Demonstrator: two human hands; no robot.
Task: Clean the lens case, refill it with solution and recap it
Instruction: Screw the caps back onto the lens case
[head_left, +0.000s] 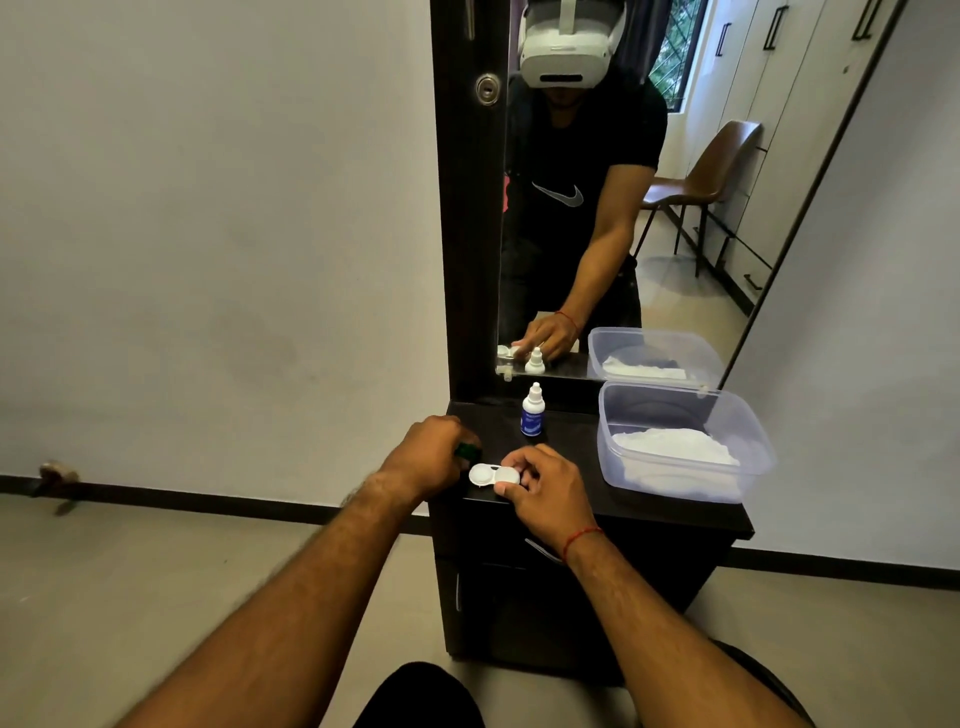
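Precariously, the white twin-well plastic lens case (485, 475) sits at the front edge of the dark bench (571, 434), pinched by fingers of the right hand (545, 493) while the left hand (426, 457) grips a green cap (467, 450), so one nudge could drop it.

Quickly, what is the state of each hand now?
Left hand: fingers curled round a small green object, probably a cap.
Right hand: pinches the white lens case at its right end.
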